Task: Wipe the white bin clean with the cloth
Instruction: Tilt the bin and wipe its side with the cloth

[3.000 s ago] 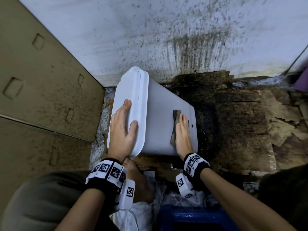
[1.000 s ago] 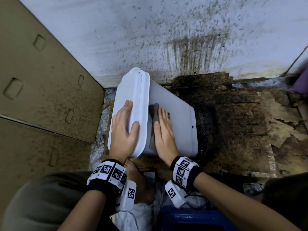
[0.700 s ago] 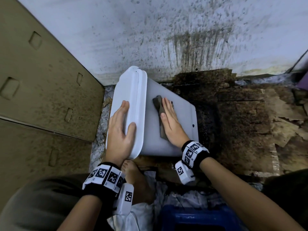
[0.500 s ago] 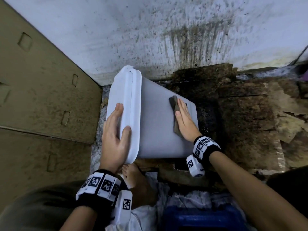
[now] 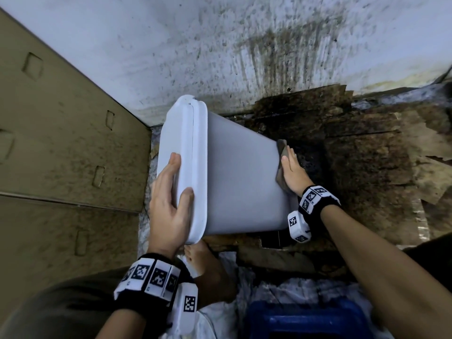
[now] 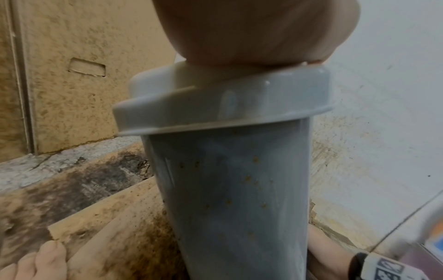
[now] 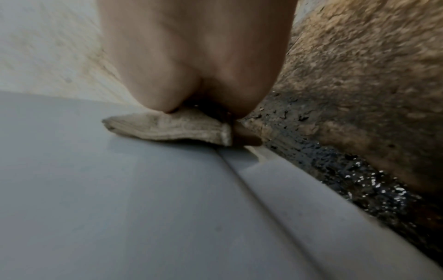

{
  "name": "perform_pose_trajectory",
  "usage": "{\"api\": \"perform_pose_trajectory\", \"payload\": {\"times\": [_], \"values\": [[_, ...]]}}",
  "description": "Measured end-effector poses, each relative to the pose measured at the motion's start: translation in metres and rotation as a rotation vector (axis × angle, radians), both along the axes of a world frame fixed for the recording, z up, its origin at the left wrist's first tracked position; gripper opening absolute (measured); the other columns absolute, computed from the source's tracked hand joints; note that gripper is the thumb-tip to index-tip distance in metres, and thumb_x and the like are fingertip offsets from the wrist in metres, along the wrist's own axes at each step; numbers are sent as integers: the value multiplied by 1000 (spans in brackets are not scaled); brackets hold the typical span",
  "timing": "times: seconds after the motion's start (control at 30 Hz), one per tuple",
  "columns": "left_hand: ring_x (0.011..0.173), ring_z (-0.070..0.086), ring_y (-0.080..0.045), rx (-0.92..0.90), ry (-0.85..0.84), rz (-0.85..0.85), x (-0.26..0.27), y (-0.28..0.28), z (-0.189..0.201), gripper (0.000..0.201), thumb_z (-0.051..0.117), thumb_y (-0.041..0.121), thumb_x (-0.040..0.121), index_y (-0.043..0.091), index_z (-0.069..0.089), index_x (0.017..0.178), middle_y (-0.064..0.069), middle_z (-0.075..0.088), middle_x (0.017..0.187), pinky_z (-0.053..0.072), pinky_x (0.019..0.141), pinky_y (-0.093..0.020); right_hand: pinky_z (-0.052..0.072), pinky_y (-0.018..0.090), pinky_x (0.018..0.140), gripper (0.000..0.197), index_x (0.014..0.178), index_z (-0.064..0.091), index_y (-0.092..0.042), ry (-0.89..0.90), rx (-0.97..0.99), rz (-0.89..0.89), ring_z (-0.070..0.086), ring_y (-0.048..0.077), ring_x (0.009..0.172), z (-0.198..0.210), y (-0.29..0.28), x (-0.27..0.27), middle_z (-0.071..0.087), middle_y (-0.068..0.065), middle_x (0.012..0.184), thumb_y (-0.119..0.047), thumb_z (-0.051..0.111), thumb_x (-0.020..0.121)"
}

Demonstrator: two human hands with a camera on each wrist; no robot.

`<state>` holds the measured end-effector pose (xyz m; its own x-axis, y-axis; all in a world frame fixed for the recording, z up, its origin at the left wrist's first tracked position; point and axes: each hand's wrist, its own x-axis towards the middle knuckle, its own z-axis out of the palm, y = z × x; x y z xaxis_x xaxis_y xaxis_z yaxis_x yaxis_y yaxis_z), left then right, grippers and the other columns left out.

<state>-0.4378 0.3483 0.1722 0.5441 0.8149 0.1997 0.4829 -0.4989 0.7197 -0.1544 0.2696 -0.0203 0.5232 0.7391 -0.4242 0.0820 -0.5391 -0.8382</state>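
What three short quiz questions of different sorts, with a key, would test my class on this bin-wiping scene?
1. True or false: the left hand holds the cloth.
2. Multiple choice: where on the white bin does the right hand press the cloth? A) on the lid B) at the edge of the side wall near the bin's bottom end C) inside the bin
3. Fill in: the left wrist view shows small brown ____ on the bin's side.

Key: 1 false, the left hand has a grip on the lid end; 2 B; 3 specks.
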Motion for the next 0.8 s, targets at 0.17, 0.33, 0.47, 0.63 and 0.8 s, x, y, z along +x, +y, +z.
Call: {"api": "perform_pose_trajectory", "payload": {"times": [0.17, 0.33, 0.47, 0.63, 0.8], "values": [[146, 33, -8, 11, 25, 10, 1, -3, 4, 63, 45, 33, 93, 17, 41, 153, 8, 40, 159, 28, 120, -31, 0, 35, 123, 56, 161, 2, -19, 19, -1, -4, -6, 16, 156, 13, 1, -12, -3, -1, 170, -37, 16, 110], [146, 33, -10, 11, 36, 13, 3, -4, 4, 64, 44, 34, 92, 18, 41, 153, 9, 39, 159, 27, 120, -34, -6, 35, 126, 56, 161, 1, -19, -4, 75, -6, -7, 14, 155, 39, 1, -40, -5, 0, 169, -35, 18, 110], [145, 35, -13, 37, 49, 7, 5, -3, 4, 63, 44, 35, 92, 18, 41, 153, 9, 40, 159, 27, 119, -33, -10, 32, 124, 55, 160, 0, -18, -35, 170, 39, -11, 15, 155, 75, 5, -81, -8, -1, 168, -32, 20, 110], [144, 34, -16, 48, 66, -6, 3, 0, 2, 61, 44, 32, 95, 16, 40, 153, 5, 39, 159, 27, 119, -36, -11, 24, 122, 56, 159, 0, -22, -115, 373, 206, -14, 4, 150, 130, -6, -137, -5, -9, 166, -24, 28, 110], [145, 33, -16, 64, 66, -27, 1, 0, 0, 63, 41, 37, 95, 14, 38, 154, 4, 38, 159, 27, 119, -34, -7, 27, 125, 56, 160, 1, -22, -217, 440, 234, -13, 1, 153, 141, -30, -175, -7, -12, 166, -28, 26, 110]]}}
